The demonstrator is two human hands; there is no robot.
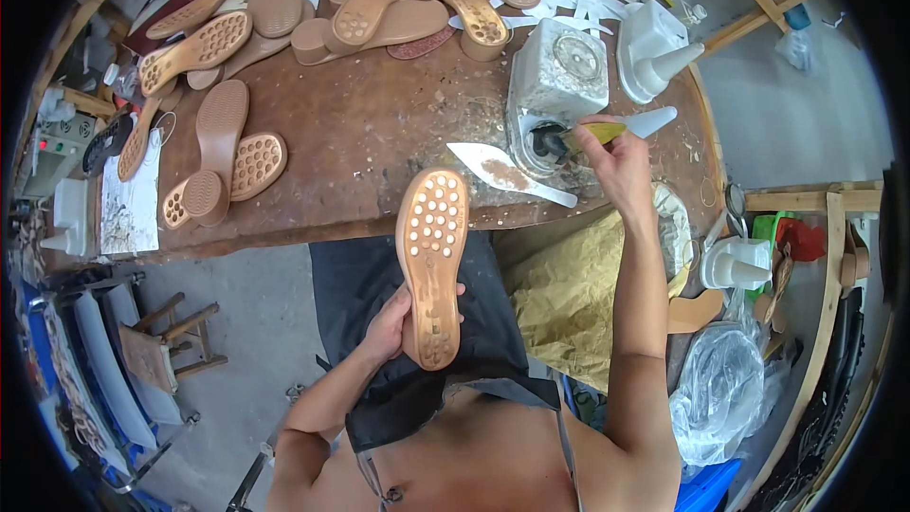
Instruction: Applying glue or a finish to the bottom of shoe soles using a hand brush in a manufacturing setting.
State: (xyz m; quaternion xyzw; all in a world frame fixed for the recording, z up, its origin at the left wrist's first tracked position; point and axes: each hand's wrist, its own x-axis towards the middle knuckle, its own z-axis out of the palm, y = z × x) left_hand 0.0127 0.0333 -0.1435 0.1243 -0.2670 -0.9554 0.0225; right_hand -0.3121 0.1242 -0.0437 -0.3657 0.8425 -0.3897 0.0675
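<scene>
My left hand grips a tan shoe sole by its heel end, just in front of the bench edge. White dots fill the round hollows on the sole's forepart. At the right of the bench, my right hand is closed on a brush with a yellowish handle. The brush's dark end dips into the round mouth of a glue pot with a white, box-shaped tank. Beside the pot lies a white pointed insole-shaped piece with a brown smear.
The brown bench bears several loose tan soles at the back and left. Another white dispenser stands at the back right. Brown paper hangs below the bench's right side, near a clear plastic bag. A wooden stool stands at lower left.
</scene>
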